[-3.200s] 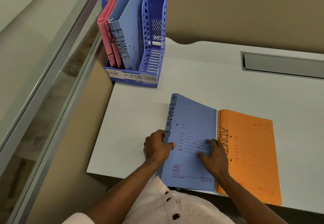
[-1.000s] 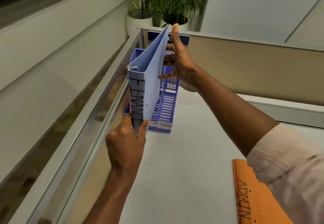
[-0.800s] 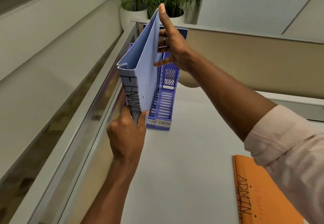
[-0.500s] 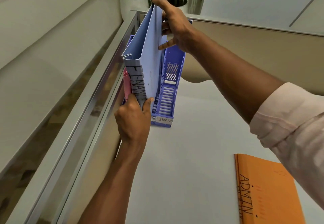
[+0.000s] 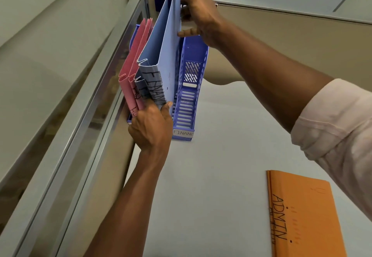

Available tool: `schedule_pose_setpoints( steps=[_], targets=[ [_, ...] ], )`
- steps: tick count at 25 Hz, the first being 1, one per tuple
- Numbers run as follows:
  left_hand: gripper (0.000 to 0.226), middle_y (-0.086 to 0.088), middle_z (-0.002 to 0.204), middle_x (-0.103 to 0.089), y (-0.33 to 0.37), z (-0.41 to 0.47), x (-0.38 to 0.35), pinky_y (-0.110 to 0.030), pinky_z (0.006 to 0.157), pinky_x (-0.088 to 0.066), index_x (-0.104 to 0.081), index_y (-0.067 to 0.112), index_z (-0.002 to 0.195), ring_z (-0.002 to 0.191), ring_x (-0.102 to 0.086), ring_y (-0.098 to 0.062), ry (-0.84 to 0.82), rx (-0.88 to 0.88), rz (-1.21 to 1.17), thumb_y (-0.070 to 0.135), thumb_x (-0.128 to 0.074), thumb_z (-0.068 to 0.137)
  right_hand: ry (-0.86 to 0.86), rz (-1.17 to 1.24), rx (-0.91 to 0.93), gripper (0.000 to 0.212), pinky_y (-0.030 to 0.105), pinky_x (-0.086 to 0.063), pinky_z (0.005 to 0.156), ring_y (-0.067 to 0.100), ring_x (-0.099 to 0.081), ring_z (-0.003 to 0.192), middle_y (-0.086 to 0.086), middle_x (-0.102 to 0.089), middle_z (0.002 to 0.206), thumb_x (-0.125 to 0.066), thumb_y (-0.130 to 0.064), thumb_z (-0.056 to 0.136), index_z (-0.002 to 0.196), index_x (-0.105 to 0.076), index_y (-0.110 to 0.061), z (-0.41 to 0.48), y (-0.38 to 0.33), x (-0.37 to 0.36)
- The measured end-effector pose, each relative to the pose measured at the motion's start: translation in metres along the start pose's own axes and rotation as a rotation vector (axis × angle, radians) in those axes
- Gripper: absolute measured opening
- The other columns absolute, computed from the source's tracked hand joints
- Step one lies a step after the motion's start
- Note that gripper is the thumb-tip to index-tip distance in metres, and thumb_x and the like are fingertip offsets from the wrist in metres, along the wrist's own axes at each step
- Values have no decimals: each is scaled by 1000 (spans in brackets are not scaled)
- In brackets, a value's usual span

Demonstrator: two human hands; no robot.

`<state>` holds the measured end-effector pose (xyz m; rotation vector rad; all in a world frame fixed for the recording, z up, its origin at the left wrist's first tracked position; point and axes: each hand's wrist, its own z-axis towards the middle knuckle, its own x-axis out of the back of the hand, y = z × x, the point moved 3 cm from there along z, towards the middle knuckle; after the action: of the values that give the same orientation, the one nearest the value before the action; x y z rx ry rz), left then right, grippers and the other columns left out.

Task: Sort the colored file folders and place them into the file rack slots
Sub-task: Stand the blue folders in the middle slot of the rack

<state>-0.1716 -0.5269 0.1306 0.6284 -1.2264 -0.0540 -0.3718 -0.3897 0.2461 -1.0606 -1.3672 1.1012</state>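
A blue FINANCE folder [image 5: 167,55] stands upright in the blue file rack [image 5: 189,95], beside another blue folder and two pink folders [image 5: 132,71]. The left hand [image 5: 150,127] pinches its spine; the right hand [image 5: 196,13] grips its top edge. An orange ADMIN folder [image 5: 306,214] lies flat on the white desk [image 5: 211,176].

— what writing reads clearly here?
— "admin", in black marker, runs along the spine edge of the orange folder [image 5: 306,214] lying flat on the desk.
— and at the rack?
— a white label strip [image 5: 183,133] on the front of the blue file rack [image 5: 189,103] shows "financ", cut off at the right.
— the folders standing in it?
— the blue folder [image 5: 167,59] bears "financ" down its spine; the pink folders' [image 5: 131,87] lettering is too hidden to read.
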Motion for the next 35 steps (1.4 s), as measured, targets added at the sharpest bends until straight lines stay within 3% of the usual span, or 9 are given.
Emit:
schedule_pose_setpoints(
  steps=[6, 10, 13, 17, 22, 27, 31, 35],
  targets=[
    [43, -20, 84, -75, -9, -7, -29, -39, 62, -49, -69, 6, 95, 76, -73, -42, -106, 46, 80, 49, -67, 95, 88, -79, 40, 43, 30, -65, 72, 23, -72, 103, 15, -75, 110, -81, -39, 92, 107, -74, 2, 7, 24, 5],
    [41, -16, 82, -75, -11, -6, -46, -36, 59, -46, -66, 7, 99, 74, -74, -39, -130, 29, 120, 48, -63, 97, 170, -153, 83, 45, 38, -69, 75, 28, -74, 105, 17, -71, 116, -86, -23, 89, 123, -64, -3, 5, 28, -1],
    [39, -15, 86, -75, -13, -3, -57, -36, 61, -48, -67, 8, 96, 77, -74, -38, -152, 26, 126, 47, -64, 96, 184, -302, 78, 47, 41, -68, 76, 29, -78, 94, 10, -69, 109, -86, -17, 89, 127, -60, -5, 1, 36, -10],
    [41, -15, 89, -74, -20, -1, -67, -36, 64, -40, -69, 10, 87, 82, -72, -38, -209, 67, 99, 50, -64, 96, 175, -370, 98, 36, 41, -68, 76, 24, -77, 92, 11, -74, 108, -81, -24, 94, 120, -64, -6, -7, 47, -18],
    [48, -16, 96, -73, -36, -2, -64, -37, 66, -38, -70, 10, 92, 89, -71, -40, -213, 39, 63, 56, -60, 97, 173, -453, 113, 42, 46, -64, 89, 21, -76, 95, 7, -76, 106, -76, -38, 97, 128, -64, -11, -35, 51, -23],
    [56, -23, 99, -72, -46, 1, -47, -42, 72, -48, -71, 6, 94, 91, -69, -46, -186, -2, -7, 60, -58, 97, 151, -595, 177, 51, 43, -60, 100, 19, -74, 109, 6, -78, 120, -67, -43, 102, 142, -63, -12, -90, 55, -38],
    [47, -26, 96, -72, -58, 20, -39, -51, 78, -59, -77, 13, 94, 90, -67, -49, -156, -67, -80, 56, -58, 88, 198, -494, 210, 45, 46, -60, 94, 19, -75, 103, 7, -79, 117, -70, -37, 101, 135, -68, -9, -145, 67, -48],
    [51, -31, 98, -69, -65, 27, -43, -56, 81, -59, -79, 13, 96, 90, -65, -53, -147, -67, -106, 56, -57, 79, 298, -417, 214, 28, 47, -62, 83, 21, -74, 91, 7, -79, 109, -79, -25, 95, 116, -75, -8, -205, 98, -46]
  ],
)
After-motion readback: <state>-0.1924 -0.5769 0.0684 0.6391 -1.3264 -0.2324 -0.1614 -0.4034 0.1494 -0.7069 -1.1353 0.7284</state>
